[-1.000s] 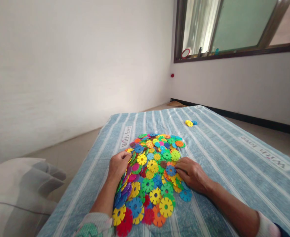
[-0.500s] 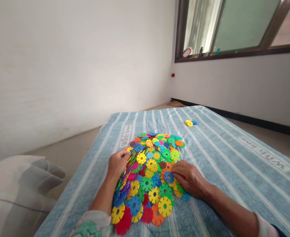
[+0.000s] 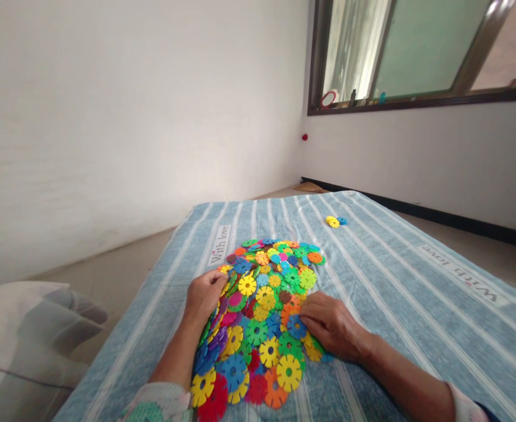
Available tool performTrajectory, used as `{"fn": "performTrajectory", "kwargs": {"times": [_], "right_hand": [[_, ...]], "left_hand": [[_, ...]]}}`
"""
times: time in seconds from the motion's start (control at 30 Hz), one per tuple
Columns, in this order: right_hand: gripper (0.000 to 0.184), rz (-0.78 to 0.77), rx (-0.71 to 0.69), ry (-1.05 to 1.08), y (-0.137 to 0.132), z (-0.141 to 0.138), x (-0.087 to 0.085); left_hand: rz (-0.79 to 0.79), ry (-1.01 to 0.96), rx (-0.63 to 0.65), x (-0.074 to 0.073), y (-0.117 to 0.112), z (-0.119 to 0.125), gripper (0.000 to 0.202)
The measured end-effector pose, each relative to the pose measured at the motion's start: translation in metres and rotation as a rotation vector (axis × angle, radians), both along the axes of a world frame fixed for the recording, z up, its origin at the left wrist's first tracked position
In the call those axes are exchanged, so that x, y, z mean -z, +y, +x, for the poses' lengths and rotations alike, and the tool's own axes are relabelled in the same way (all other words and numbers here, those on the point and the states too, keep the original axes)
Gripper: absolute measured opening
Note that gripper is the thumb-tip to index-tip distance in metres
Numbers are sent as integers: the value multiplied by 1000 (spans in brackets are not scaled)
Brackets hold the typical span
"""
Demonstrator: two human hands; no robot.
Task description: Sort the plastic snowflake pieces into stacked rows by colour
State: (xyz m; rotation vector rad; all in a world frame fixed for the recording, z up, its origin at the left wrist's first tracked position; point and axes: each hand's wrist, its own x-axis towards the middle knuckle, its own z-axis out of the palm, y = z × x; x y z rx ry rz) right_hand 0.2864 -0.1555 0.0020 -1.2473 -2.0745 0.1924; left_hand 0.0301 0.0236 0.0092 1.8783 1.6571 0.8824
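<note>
A heap of colourful notched plastic discs (image 3: 258, 331), flower-shaped with holes in their middles, lies between my hands. My left hand (image 3: 204, 296) rests at the heap's left edge, its thumb and forefinger pinched together by several discs; what is between them is hidden. On the other side, my right hand (image 3: 334, 325) lies palm down with curled fingers against the heap's right edge. Those fingertips touch the rim of a blue disc (image 3: 296, 326) and orange discs (image 3: 293, 306); whether they grip one I cannot tell.
A blue-and-white striped cloth (image 3: 372, 275) covers the surface under the heap. Yellow and blue discs (image 3: 333, 221) lie apart at the far right. A pale draped object (image 3: 24, 340) stands at the lower left. A white wall and a window (image 3: 424, 53) are behind.
The whole view has shifted slightly, so everything appears a little further left and lower. Both hands keep their places at the heap's edges, and the heap looks the same.
</note>
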Motion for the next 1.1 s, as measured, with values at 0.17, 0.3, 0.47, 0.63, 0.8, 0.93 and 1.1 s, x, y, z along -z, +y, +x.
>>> {"fn": "performTrajectory", "kwargs": {"times": [0.17,0.3,0.47,0.63,0.8,0.93,1.1], "right_hand": [[23,1,-54,23,-3,-7,-2],[20,23,-49,8,-4,-11,0],[16,54,-63,-14,-5,-14,2],[18,93,-73,-21,-6,-18,1],[25,129,-39,-11,-4,-18,3],[18,159,92,36,0,-15,7],[10,92,167,-23,2,-13,7]], "left_hand": [[1,-1,-1,-2,-1,1,36],[-6,-3,-2,-3,-1,3,36],[-13,21,-5,-6,-2,3,35],[-14,23,-17,-7,-2,1,34],[1,23,-8,-5,0,1,35],[2,27,-13,-7,0,2,35],[-1,28,-31,-8,0,1,35]]}}
